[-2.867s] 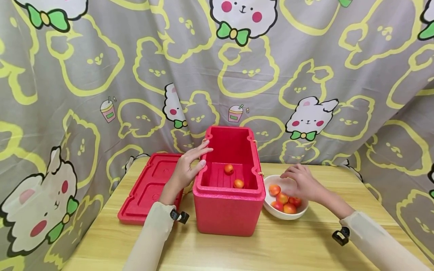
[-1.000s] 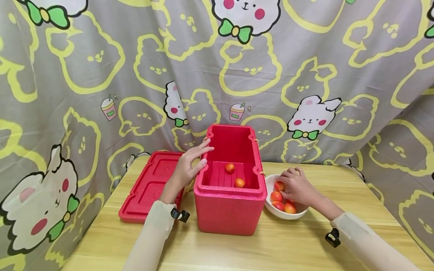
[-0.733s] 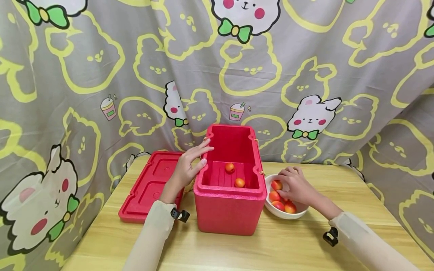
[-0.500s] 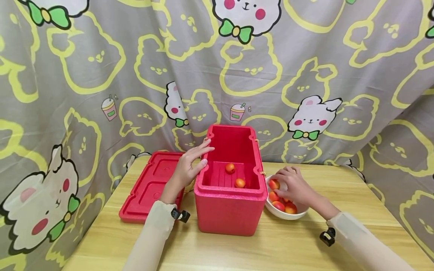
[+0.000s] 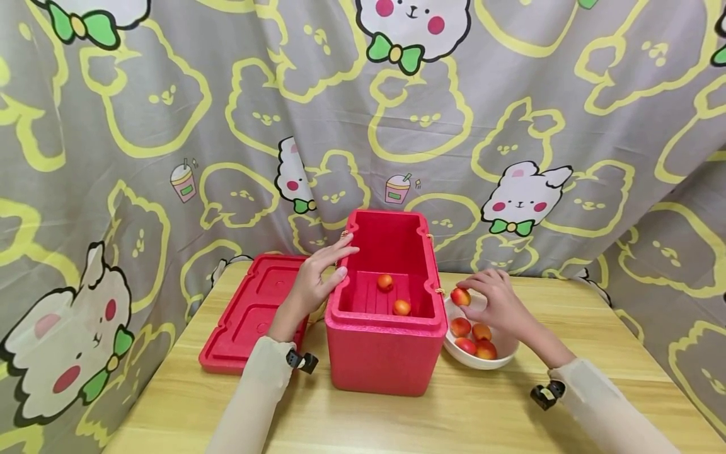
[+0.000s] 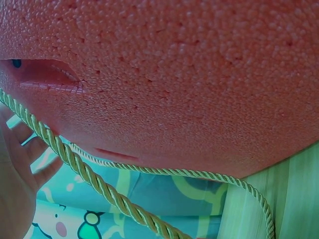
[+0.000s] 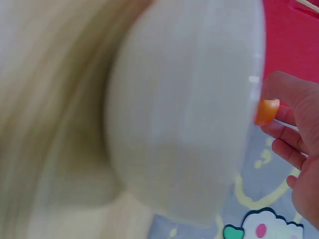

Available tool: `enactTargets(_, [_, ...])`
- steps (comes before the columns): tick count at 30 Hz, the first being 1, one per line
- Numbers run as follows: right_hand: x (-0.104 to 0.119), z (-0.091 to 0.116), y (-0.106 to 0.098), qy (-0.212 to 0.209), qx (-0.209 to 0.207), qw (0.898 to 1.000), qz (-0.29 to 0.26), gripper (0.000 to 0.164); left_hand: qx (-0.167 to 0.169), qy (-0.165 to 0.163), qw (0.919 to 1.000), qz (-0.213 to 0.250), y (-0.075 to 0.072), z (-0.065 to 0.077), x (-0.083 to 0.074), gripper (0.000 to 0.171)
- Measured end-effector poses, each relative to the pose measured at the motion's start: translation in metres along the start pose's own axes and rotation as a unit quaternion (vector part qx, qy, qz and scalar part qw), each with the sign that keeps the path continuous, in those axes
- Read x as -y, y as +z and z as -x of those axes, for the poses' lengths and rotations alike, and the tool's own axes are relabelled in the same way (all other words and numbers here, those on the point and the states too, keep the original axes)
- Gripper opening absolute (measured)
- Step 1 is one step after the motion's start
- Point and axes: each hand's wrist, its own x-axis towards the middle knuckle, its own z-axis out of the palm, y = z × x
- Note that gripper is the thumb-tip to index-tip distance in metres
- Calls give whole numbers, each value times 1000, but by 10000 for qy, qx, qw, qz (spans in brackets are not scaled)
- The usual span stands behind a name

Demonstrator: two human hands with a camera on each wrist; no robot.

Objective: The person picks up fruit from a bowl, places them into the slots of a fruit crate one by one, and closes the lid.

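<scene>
My right hand point(image 5: 499, 301) pinches a red-orange, apricot-like fruit point(image 5: 460, 296) between thumb and fingertips, at the far left rim of a white bowl point(image 5: 466, 360). In the right wrist view that fruit point(image 7: 267, 110) peeks out past the bowl's wall point(image 7: 184, 114). Several similar fruits point(image 5: 485, 350) lie in the bowl. My left hand point(image 5: 312, 277) rests its extended fingers on the left rim of an uncovered red foam box point(image 5: 382, 359). Inside, one fruit point(image 5: 385, 282) sits farther back and another fruit point(image 5: 401, 307) nearer the front.
Left of the box, its red lid point(image 5: 229, 343) lies on the wooden table point(image 5: 363, 425). A twisted gold rope point(image 6: 107, 191) hangs along the box's side in the left wrist view. Behind everything hangs a grey cartoon-print curtain point(image 5: 334, 113).
From inside the bowl, my right hand has raised one fruit up to the far left rim, uncovering the fruits beneath. The left hand has stayed on the box rim.
</scene>
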Motion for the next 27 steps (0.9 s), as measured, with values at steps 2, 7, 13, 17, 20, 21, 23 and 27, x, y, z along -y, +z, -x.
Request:
enactTargets(2, [2, -4, -5, -56, -139, 9999, -34, 42, 3, 1, 10000, 11, 0, 0, 0, 49])
enactTargets(7, [8, -14, -20, -130, -391, 9991, -94, 44, 4, -17, 10000, 25, 0, 1, 0, 49])
enactTargets(13, [22, -25, -37, -133, -593, 9981, -119, 47, -2, -20, 10000, 9, 1, 1, -1, 48])
enactTargets(17, [30, -33, -47, -281, -765, 9966, -132, 47, 20, -36, 10000, -5, 1, 1, -1, 49])
enactTargets(20, [36, -40, -54, -421, -893, 9950, -121, 47, 29, -47, 10000, 9, 1, 1, -1, 49])
enactTargets(21, [38, -43, -57, -471, -935, 9944, -130, 47, 31, -51, 10000, 16, 0, 0, -1, 49])
enactTargets(23, [42, -48, -61, -562, -1009, 9932, -137, 47, 36, -56, 10000, 21, 0, 1, -1, 49])
enactTargets(27, [51, -57, -68, -725, -1106, 9910, -183, 47, 15, -21, 10000, 30, 0, 1, -2, 49])
